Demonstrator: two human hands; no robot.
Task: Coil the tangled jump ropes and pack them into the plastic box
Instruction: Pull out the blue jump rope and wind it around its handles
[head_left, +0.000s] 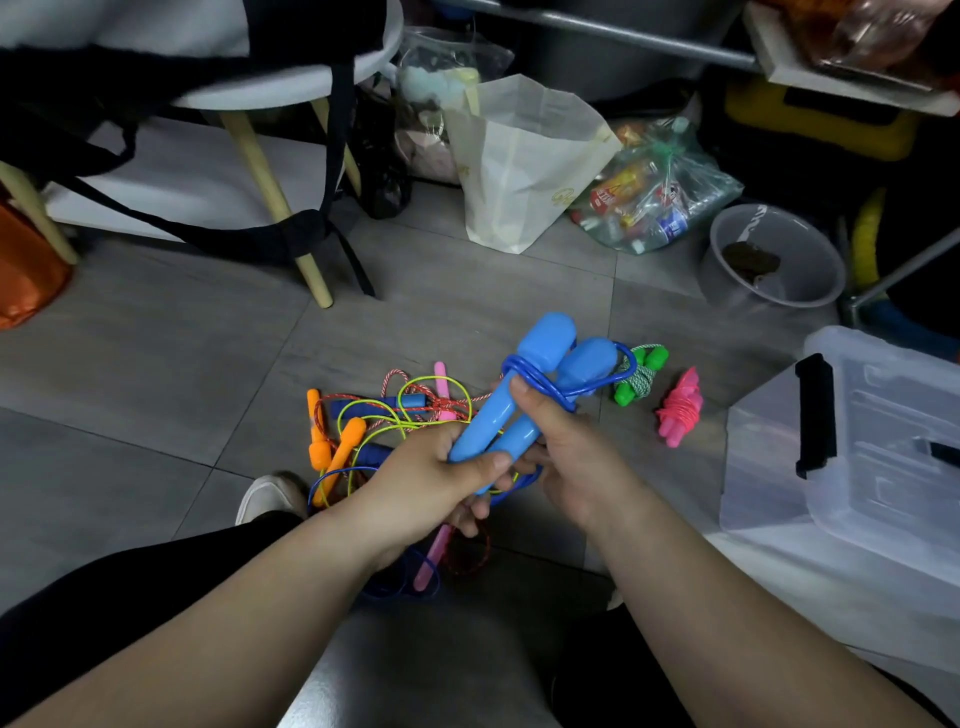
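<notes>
Currently: blue rope being wrapped. Paired handles (524, 384) clasped at base by left grip (436, 467), held midway by right grip (561, 447); cord (623, 369) pinned under thumb. Tangle (374, 415) on floor, box (883, 452) near. Next, likely: cord end to be tucked firmly.

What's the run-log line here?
step: coiling; left hand: grips blue plastic handles; right hand: pinches blue cord wrapped round them; floor: green rope bundle, pink rope bundle, multicoloured rope tangle; clear plastic box: on right
</notes>
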